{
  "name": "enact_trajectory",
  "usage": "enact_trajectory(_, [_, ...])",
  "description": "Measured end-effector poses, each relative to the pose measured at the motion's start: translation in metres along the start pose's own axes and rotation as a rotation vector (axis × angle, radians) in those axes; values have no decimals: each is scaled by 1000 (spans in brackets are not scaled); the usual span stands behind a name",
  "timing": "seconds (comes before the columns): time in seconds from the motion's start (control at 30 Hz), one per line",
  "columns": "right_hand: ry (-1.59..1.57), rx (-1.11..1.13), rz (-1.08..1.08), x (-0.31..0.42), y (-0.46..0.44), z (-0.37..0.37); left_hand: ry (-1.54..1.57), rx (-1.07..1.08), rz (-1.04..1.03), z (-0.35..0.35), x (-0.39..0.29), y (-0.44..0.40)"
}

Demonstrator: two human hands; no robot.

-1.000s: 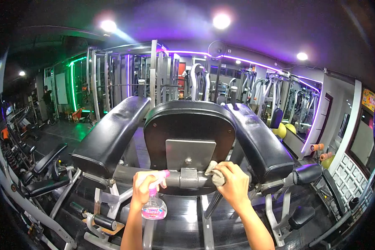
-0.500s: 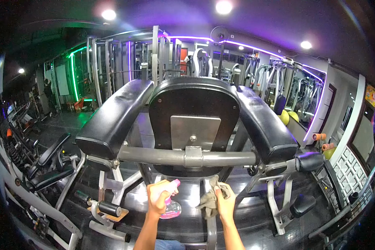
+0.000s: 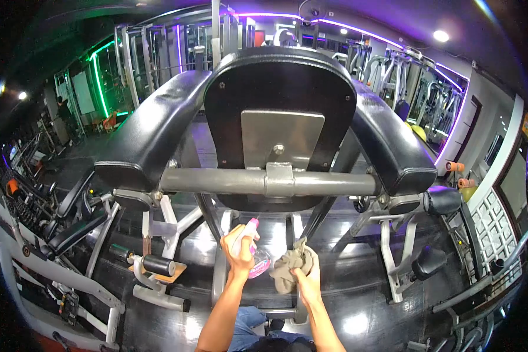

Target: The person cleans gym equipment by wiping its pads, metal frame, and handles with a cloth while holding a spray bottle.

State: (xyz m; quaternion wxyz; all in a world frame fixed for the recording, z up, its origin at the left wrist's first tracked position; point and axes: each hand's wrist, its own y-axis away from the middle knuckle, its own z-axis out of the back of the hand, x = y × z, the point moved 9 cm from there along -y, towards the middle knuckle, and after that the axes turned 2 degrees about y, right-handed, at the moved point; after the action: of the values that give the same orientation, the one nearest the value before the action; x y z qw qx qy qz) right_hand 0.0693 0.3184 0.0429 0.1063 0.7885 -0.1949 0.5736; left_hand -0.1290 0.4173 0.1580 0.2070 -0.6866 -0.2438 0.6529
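My left hand (image 3: 239,246) is wrapped round the neck of a spray bottle (image 3: 260,262) with a pink trigger head and a clear body holding pink liquid. In my right hand (image 3: 308,274) is a crumpled grey-brown cloth (image 3: 288,270), bunched between thumb and fingers. Both hands are low in front of me, apart from each other and below the machine's grey crossbar (image 3: 223,182). Above them is the back of a black padded backrest (image 3: 281,88) with a bolted metal plate. A black arm pad (image 3: 146,141) flanks it on the left, another arm pad (image 3: 387,141) on the right.
Grey frame legs (image 3: 296,223) of the machine rise from the dark, shiny floor. A roller-padded machine (image 3: 158,265) stands to the left, a black padded seat (image 3: 429,262) to the right. Mirrors and racks line the back.
My view has tipped down and moved nearer the backrest, which now looks larger. The cloth is bunched differently in my right hand; the spray bottle stays in my left.
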Motion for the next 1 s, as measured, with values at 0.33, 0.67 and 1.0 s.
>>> enact_trajectory(0.33, [618,21,822,120,-21,-93,55,-25,6,48,-17,17])
enact_trajectory(0.67, [853,-115,1099,82,-78,-141,182,18,76,74,-13,29])
enact_trajectory(1.0, [854,-257,1001,94,-81,-77,183,33,75,82,-4,32])
